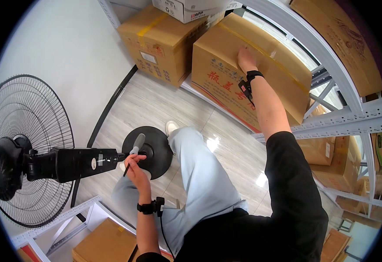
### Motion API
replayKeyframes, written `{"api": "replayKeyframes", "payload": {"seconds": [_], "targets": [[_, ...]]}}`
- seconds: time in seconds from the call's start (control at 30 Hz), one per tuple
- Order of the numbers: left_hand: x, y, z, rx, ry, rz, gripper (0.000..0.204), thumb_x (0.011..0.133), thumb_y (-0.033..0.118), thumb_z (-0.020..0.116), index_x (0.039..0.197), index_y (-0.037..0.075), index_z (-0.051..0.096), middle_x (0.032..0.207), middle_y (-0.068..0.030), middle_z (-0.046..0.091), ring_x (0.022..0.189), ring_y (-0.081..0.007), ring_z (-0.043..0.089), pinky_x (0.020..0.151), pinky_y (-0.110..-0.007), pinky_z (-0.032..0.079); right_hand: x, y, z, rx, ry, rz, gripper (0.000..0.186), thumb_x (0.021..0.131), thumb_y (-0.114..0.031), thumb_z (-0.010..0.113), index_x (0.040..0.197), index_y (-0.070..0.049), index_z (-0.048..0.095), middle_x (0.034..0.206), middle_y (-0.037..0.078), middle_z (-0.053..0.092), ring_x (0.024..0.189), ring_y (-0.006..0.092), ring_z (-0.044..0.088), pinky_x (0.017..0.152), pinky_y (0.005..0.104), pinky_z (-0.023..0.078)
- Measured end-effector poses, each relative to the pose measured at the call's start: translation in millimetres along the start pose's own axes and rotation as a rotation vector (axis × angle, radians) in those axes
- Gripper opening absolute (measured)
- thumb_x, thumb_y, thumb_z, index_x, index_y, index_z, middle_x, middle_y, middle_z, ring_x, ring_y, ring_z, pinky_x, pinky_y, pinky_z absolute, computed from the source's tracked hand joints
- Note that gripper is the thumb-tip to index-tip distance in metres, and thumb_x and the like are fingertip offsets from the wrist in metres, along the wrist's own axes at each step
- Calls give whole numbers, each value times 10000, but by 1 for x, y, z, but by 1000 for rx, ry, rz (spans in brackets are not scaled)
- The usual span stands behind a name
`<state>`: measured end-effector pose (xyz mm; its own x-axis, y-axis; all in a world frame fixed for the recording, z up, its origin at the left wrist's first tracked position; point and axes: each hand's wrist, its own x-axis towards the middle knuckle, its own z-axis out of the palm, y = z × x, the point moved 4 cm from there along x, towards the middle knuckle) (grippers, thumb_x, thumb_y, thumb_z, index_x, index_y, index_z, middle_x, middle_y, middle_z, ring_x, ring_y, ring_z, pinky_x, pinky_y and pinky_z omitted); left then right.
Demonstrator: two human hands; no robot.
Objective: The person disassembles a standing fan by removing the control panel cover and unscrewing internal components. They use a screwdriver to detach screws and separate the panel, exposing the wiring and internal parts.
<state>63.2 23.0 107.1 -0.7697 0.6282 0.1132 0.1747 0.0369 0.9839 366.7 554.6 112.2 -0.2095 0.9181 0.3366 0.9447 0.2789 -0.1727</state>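
Pinches a gray-handled tool (139, 141) in the left grip (135, 170), near a black fan (86, 165) — has the right grip (246, 60) over a cardboard box (223, 65) — cannot tell whether spread.

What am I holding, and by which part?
Your left hand holds a grey-handled tool just below its handle. Your right hand is at the large carton; whether it grips anything is unclear.

The person wore a black short-sleeved top (226, 236); below the top came loose pale-blue trousers (204, 170) and off-white shoes (171, 127). Beyond the top's sleeves (287, 174) sat black wrist straps (146, 208) with small boxes (160, 206), the left trailing a cable (163, 231).
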Motion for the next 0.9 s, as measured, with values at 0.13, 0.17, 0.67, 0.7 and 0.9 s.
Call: {"api": "replayKeyframes", "payload": {"seconds": [0.13,0.17,0.67,0.7,0.9], "targets": [[12,-15,3,2,-27,-15,302,1089,241,332,1082,27,545,905,-86,671,898,-165,609,923,-320,435,19,22,17,-89,57,-50,265,956,-160,453,1116,2,589,1133,230,604,964,415,652,801,501,543],[14,-19,5,3,-38,-16,302,1089,243,334,1080,27,546,906,-86,671,896,-164,609,917,-319,437,19,29,21,-115,47,-50,274,956,-171,456,1112,11,589,1134,230,605,950,415,657,788,502,547],[11,-50,7,-12,-10,-67,326,1090,270,347,1070,31,569,899,-71,672,872,-150,616,859,-300,434,2,14,1,14,118,141,408,964,-355,448,1141,-23,607,1166,216,603,944,408,659,791,522,536],[12,-50,7,-7,-7,-65,324,1089,270,350,1066,30,567,894,-77,670,867,-158,618,859,-307,441,2,14,0,11,117,152,423,959,-373,452,1146,-26,606,1174,214,601,956,406,656,796,519,535],[10,-50,2,0,3,-84,321,1090,271,350,1066,35,566,895,-64,668,871,-149,617,858,-299,434,-5,5,-11,73,12,147,583,886,-521,539,1226,-49,581,1254,201,573,1055,387,629,844,493,525]]}}
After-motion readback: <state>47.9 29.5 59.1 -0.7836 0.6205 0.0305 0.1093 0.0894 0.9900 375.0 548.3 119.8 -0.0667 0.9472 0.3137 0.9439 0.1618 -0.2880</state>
